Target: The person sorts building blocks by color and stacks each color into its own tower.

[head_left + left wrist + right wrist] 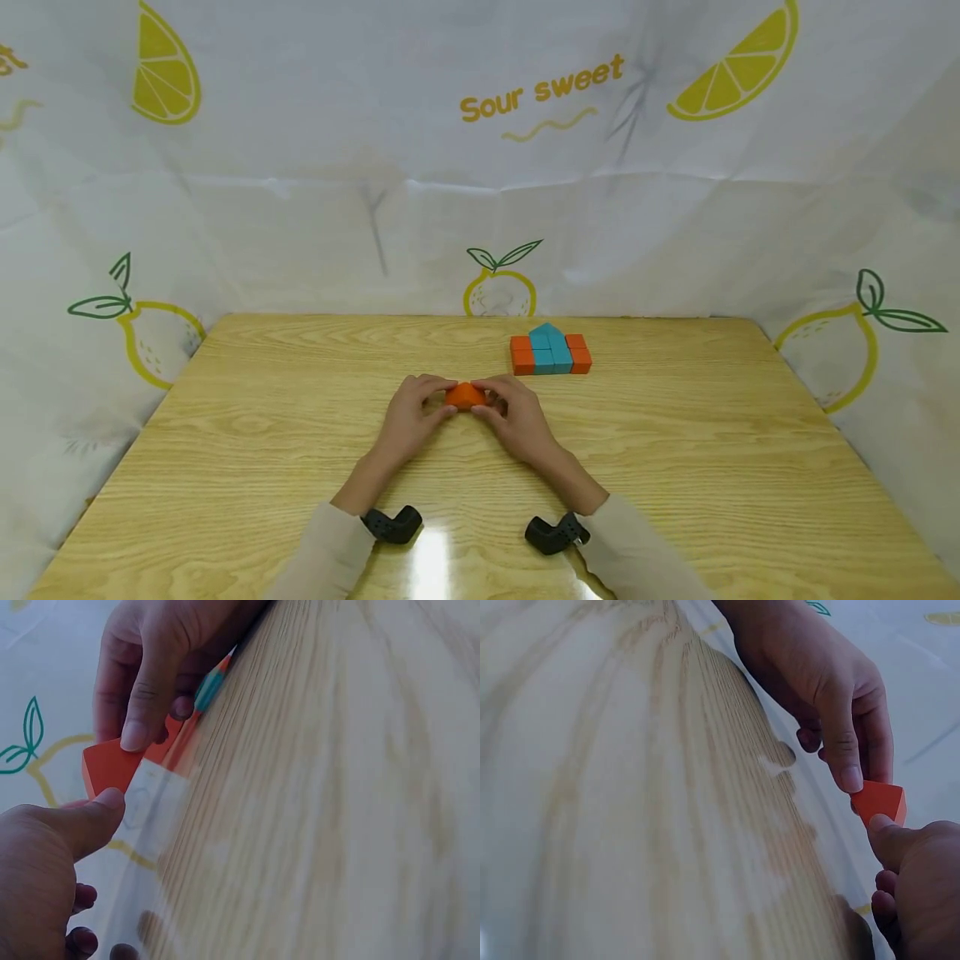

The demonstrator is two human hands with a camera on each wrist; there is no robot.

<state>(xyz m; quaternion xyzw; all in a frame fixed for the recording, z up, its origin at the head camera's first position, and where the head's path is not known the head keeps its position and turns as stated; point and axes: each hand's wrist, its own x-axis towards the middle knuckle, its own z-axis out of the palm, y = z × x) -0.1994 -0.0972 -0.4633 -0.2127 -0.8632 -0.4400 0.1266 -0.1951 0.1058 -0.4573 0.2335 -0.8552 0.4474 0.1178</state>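
wood-grain table (pixel 690 442), white backdrop (pixel 300 242), 3 outlined lemons (pixel 499 293), 2 lemon slices (pixel 163 75)

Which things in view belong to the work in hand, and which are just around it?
In the work:
orange block, pinched by left hand and right hand
blue-and-orange block group beyond, probably

Just around:
wood-grain table
lemon-print cloth
black wrist devices

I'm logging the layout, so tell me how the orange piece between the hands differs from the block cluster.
The orange piece is plain orange; the block cluster mixes orange and blue. The left hand and right hand pinch the orange piece; the block cluster rests on the table, unheld. The block cluster is wider than the orange piece. Both show orange.
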